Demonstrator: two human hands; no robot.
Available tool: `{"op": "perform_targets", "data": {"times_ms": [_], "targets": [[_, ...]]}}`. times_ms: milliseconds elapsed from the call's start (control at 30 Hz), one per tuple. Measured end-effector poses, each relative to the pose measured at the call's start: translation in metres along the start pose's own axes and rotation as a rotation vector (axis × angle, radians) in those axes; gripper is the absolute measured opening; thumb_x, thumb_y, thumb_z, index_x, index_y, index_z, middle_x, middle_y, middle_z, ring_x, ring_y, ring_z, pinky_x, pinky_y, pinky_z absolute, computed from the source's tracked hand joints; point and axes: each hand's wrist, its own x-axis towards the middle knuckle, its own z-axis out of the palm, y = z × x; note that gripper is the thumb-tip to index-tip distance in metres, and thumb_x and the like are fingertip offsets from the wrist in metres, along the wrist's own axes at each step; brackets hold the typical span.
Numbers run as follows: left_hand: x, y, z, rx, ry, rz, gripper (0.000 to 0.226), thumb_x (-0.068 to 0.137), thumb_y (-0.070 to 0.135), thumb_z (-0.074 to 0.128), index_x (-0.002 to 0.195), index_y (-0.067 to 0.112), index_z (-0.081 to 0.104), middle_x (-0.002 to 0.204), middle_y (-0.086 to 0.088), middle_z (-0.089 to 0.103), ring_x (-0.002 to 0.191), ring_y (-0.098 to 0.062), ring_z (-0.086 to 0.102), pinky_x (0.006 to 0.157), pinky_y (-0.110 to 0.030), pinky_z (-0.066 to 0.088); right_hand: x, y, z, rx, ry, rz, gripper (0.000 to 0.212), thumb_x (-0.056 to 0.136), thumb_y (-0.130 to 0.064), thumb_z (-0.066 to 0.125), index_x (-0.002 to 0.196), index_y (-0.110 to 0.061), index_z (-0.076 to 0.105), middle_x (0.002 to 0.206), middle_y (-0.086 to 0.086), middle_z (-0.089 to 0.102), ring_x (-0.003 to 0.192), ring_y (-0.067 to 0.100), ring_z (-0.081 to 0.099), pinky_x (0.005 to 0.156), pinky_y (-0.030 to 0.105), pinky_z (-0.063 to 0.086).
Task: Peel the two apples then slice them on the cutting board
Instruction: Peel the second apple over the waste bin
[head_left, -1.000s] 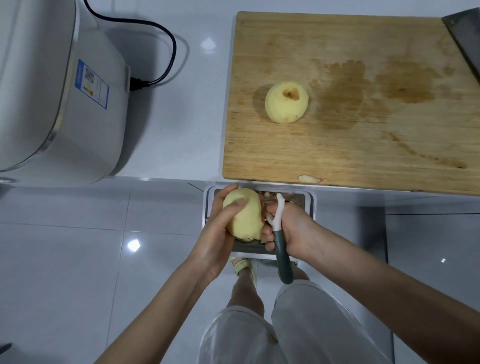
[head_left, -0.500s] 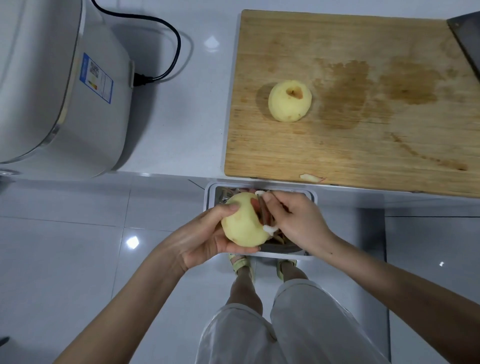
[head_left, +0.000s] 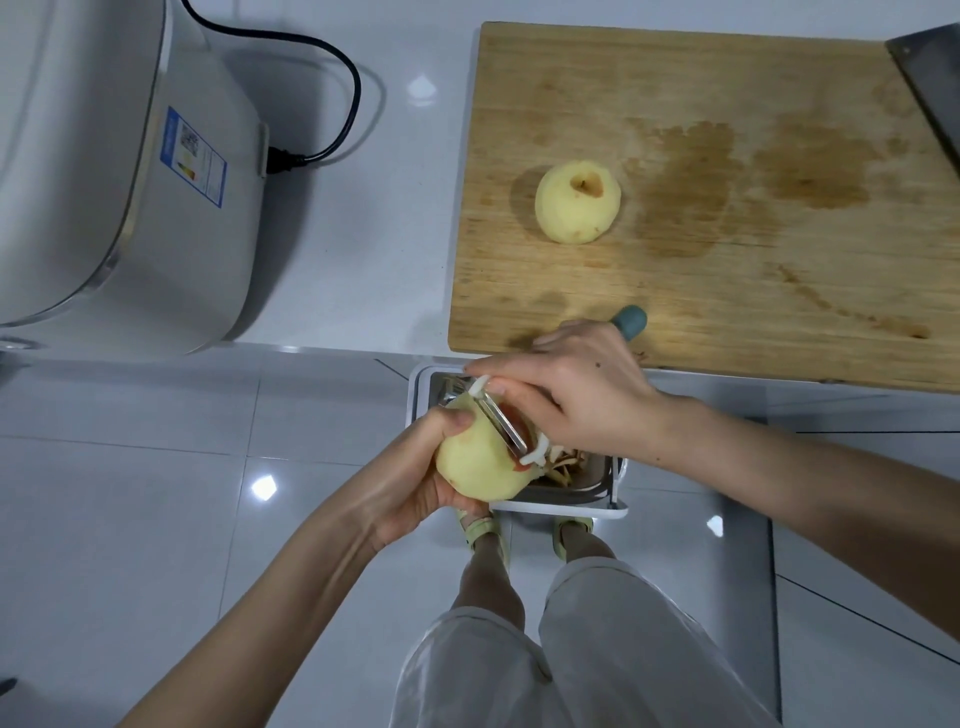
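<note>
Finishing the second apple (head_left: 478, 467) — our left hand (head_left: 410, 499) curls round it, our right hand (head_left: 582, 395) grips the peeler (head_left: 506, 423) — the first apple (head_left: 577, 202) lies peeled on the cutting board (head_left: 727, 312); slicing not begun.

Left hand (head_left: 410, 488) cupped; right hand (head_left: 576, 400) curled, gripping.

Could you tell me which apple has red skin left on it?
The held apple, in the left hand under the peeler; the other apple, on the board, is bare.
</note>
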Motion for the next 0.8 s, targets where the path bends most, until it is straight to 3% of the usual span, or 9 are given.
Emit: {"op": "perform_targets", "data": {"times_ms": [100,233,367,467,600,800], "targets": [[-0.002,-0.003,-0.002,-0.047,0.008,0.02,0.057,0.063,0.035,0.062,0.11,0.004,0.057,0.091,-0.019,0.067,0.072,-0.026,0.065,0.045,-0.029,0.048,-0.007,0.005,0.003,0.005,-0.012,0.102,0.027,0.091,-0.029,0.048,0.103,-0.025,0.072,0.052,-0.005,0.063,0.046,0.017,0.06,0.049,0.029,0.049],[-0.008,-0.001,-0.01,-0.14,0.016,0.059,0.07,0.047,0.035,0.072,0.11,0.006,0.059,0.093,-0.02,0.067,0.072,-0.029,0.065,0.044,-0.03,0.049,-0.021,0.015,0.006,-0.041,-0.03,0.203,0.033,0.088,-0.025,0.043,0.099,-0.025,0.074,0.053,-0.011,0.065,0.042,0.009,0.058,0.047,0.016,0.041],[-0.007,0.003,-0.013,-0.203,0.106,0.076,0.07,0.049,0.037,0.068,0.111,0.006,0.058,0.093,-0.018,0.07,0.078,-0.031,0.069,0.049,-0.032,0.055,-0.028,0.008,0.004,-0.013,0.018,0.403,0.022,0.091,-0.022,0.054,0.101,-0.028,0.073,0.042,-0.027,0.037,0.04,-0.009,0.035,0.054,0.019,0.036],[-0.005,0.002,-0.009,-0.217,0.125,0.095,0.068,0.051,0.038,0.071,0.111,0.009,0.059,0.091,-0.015,0.07,0.077,-0.028,0.069,0.052,-0.031,0.056,-0.024,-0.011,0.005,0.037,-0.022,0.504,0.024,0.094,-0.026,0.05,0.104,-0.032,0.071,0.043,-0.015,0.045,0.044,0.007,0.047,0.055,0.024,0.039],[0.001,-0.003,-0.002,-0.106,0.165,0.14,0.068,0.061,0.041,0.071,0.121,0.01,0.056,0.094,-0.011,0.069,0.076,-0.02,0.068,0.055,-0.029,0.055,-0.017,-0.027,0.013,-0.053,0.133,0.418,0.032,0.087,-0.029,0.042,0.089,-0.027,0.074,0.047,-0.006,0.059,0.042,0.017,0.056,0.043,0.02,0.039],[0.002,-0.011,0.005,-0.034,0.245,0.225,0.059,0.071,0.042,0.063,0.119,0.009,0.057,0.093,-0.012,0.067,0.076,-0.02,0.065,0.055,-0.029,0.054,-0.015,-0.025,0.012,-0.151,0.177,0.301,0.031,0.086,-0.026,0.044,0.085,-0.02,0.075,0.045,-0.006,0.057,0.038,0.018,0.053,0.049,0.016,0.026]]}}
